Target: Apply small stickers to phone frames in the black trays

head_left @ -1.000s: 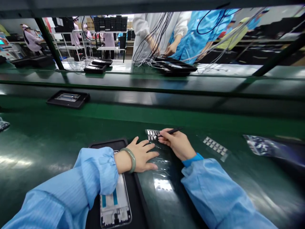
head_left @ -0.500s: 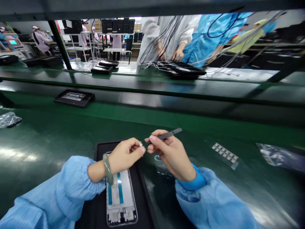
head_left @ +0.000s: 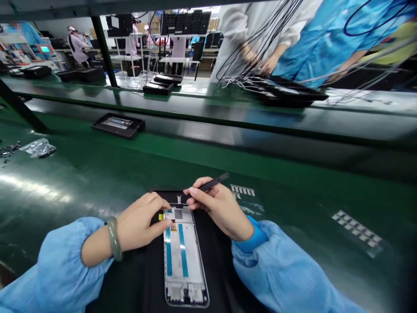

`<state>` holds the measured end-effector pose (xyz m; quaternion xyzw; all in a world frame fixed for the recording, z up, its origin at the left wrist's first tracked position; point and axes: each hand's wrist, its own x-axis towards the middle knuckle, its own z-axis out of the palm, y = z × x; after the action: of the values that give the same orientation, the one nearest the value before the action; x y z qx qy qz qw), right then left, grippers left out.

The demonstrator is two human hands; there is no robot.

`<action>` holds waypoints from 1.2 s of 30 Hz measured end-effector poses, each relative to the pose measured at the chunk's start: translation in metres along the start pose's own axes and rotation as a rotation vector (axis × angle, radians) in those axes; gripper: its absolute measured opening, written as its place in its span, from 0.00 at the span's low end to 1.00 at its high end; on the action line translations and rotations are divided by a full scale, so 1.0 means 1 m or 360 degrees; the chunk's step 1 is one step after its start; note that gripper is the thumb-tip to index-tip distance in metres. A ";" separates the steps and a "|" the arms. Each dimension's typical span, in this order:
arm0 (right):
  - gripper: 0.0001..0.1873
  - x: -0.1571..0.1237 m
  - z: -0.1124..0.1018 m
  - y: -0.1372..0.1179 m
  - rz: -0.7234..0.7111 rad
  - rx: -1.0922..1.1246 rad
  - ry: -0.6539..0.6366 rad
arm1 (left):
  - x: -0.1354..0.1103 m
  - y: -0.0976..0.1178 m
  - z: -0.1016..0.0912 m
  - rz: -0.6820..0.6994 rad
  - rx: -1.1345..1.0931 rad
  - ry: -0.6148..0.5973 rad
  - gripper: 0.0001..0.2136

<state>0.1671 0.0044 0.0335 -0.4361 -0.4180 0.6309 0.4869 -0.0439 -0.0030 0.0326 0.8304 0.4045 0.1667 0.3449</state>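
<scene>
A phone frame [head_left: 192, 261] with blue strips and a small board at its top end lies face up in a black tray [head_left: 153, 269]. My left hand [head_left: 141, 219] is at the frame's upper left edge, thumb and index finger apart, both touching or just over it. Held slantwise in my right hand [head_left: 216, 204] are dark tweezers [head_left: 213, 181], their tips pointing down-left near the frame's top end. A small whitish part [head_left: 179, 199] shows close to the tips; whether they grip it I cannot tell.
Right of my right hand lie a strip of small white parts [head_left: 243, 190] and a sheet of square pieces [head_left: 358, 230]. Another tray with a phone frame [head_left: 117, 122] and a plastic bag [head_left: 39, 148] are to the left. Behind the raised shelf [head_left: 208, 111], people handle cabled trays.
My left fingers have parted from the small white piece they pinched and come down at the phone frame's left edge. My right hand has brought the tweezers over the frame's top end.
</scene>
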 end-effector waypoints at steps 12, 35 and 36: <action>0.20 0.000 -0.005 0.028 0.0023 -0.0258 0.0166 | -0.014 -0.019 0.023 0.0287 0.0579 0.0048 0.14; 0.14 -0.007 0.002 0.038 -0.0156 -0.0677 0.0198 | -0.016 -0.017 0.023 0.0310 0.0636 0.0057 0.14; 0.14 -0.007 0.002 0.038 -0.0156 -0.0680 0.0199 | -0.016 -0.017 0.023 0.0311 0.0636 0.0056 0.14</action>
<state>0.1568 -0.0095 -0.0007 -0.5467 -0.5317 0.4754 0.4386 -0.0502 -0.0184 0.0047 0.9144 0.3532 0.1303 0.1488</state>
